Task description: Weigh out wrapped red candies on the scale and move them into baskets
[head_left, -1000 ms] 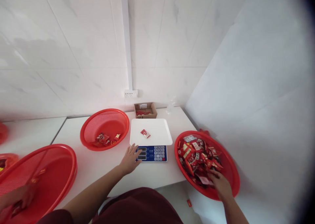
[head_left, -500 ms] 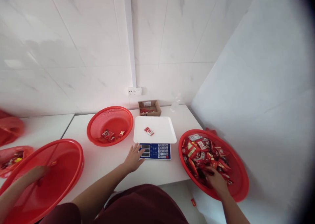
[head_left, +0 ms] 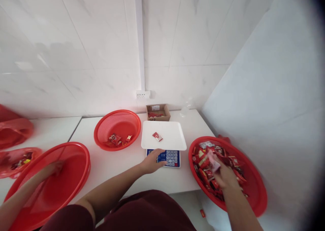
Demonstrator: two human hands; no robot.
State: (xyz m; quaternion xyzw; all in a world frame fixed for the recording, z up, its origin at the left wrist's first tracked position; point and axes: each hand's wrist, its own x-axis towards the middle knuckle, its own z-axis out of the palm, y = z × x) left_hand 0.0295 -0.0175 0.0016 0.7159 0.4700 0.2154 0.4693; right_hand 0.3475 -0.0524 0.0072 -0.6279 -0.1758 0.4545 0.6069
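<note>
My left hand [head_left: 153, 161] lies on the blue keypad of a small scale [head_left: 164, 157], fingers stretched over the display. One red packet [head_left: 157, 136] rests on the scale's white tray [head_left: 172, 141]. My right hand [head_left: 223, 175] is raised over the red basket [head_left: 254, 197] full of red snack packets, fingers closed on a pale packet [head_left: 212, 158] that is blurred by motion.
A red basket [head_left: 103, 136] with a few packets stands left of the scale. Behind the scale sits a small cardboard box [head_left: 158, 112]. Another person's hand [head_left: 54, 167] reaches into a large red basket [head_left: 83, 156] at the left. More red baskets [head_left: 15, 156] stand at the far left.
My right hand has come up out of the packets with one pinched in its fingers. My left hand slid right onto the scale's keypad. The other person's hand moved further into the left basket.
</note>
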